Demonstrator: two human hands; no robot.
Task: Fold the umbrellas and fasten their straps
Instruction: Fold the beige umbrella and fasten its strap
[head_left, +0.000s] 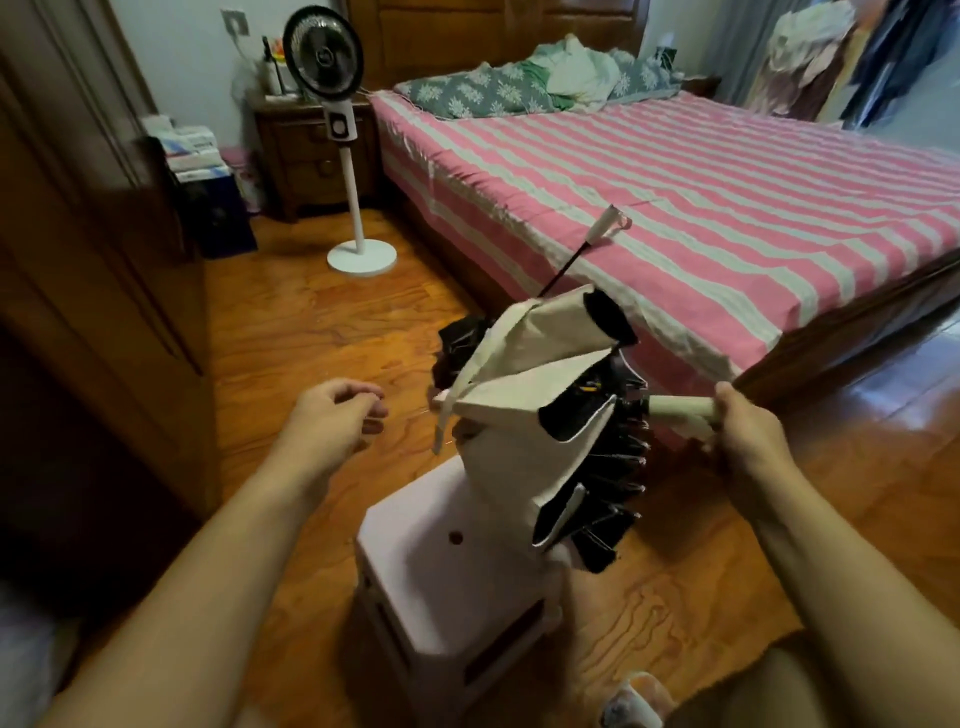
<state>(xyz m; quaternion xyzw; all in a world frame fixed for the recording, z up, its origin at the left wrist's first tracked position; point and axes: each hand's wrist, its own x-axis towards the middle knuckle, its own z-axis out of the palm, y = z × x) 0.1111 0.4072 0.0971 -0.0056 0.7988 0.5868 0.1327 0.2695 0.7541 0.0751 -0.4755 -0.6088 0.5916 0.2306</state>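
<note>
A collapsed cream umbrella (530, 415) with a black lining hangs loose and unrolled above a stool, its shaft lying sideways. My right hand (743, 421) grips its pale handle (680, 408) at the right. My left hand (337, 415) hovers to the left of the canopy, fingers loosely curled, holding nothing and apart from the fabric. A thin cream strap (447, 415) dangles from the canopy's left end. A second umbrella (587, 249) with a black shaft and white handle pokes up behind, leaning toward the bed.
A pale pink plastic stool (447, 571) stands right below the umbrella. A bed with a pink striped sheet (727, 208) fills the right. A white standing fan (343, 130) and a wooden nightstand (311, 150) are at the back left, a wardrobe (78, 260) on the left.
</note>
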